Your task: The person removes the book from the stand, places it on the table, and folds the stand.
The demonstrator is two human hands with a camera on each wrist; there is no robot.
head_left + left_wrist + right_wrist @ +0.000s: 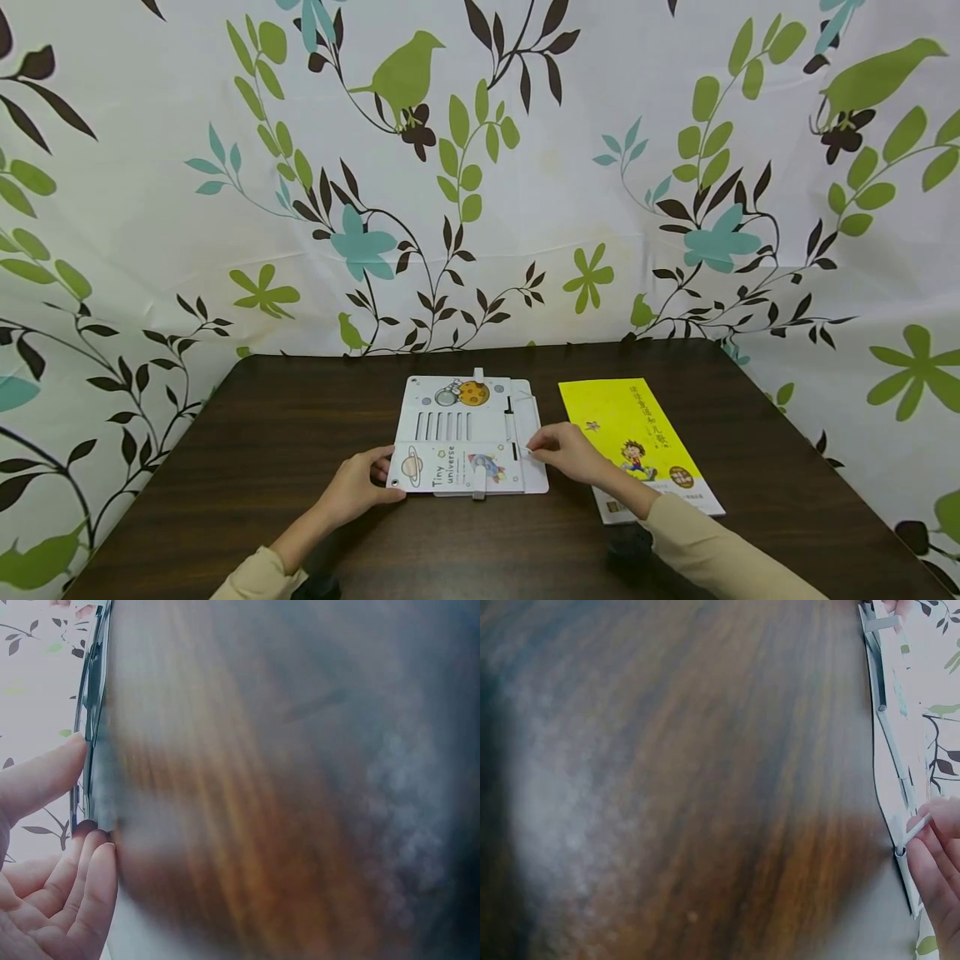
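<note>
A white book stand [457,433] printed with planets, a rocket and the words "Tiny universe" lies on the dark table in the head view. My left hand [358,483] holds its near left corner, with the thumb [52,776] on one side and curled fingertips on the other in the left wrist view. At the stand's right edge, my right hand [566,452] pinches a thin white rod [916,829] between thumb and fingers. Grey clips [479,483] sit at the near and far edges of the stand.
To the right lies a yellow book [630,425] with a cartoon child on its cover, partly under my right forearm. The dark wooden table [300,417] reaches back to a hanging cloth [525,208] printed with leaves and birds.
</note>
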